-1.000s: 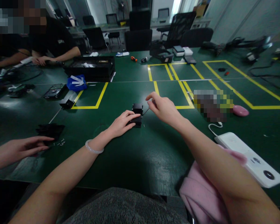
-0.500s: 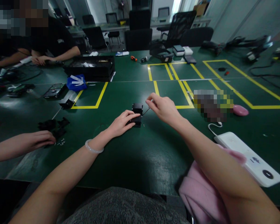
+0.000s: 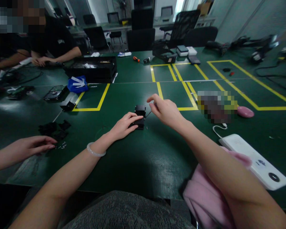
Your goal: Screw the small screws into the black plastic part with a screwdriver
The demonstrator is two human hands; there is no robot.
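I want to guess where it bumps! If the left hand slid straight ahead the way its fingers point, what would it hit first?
The left hand already touches the small black block, so that comes first. Its fingers point right and away, and just beyond the block is the right hand with a thin tool, though depth is unclear.

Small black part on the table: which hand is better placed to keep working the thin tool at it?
Right. The right hand pinches the thin tool, tip at the small black part; the left hand is pressed on that part.
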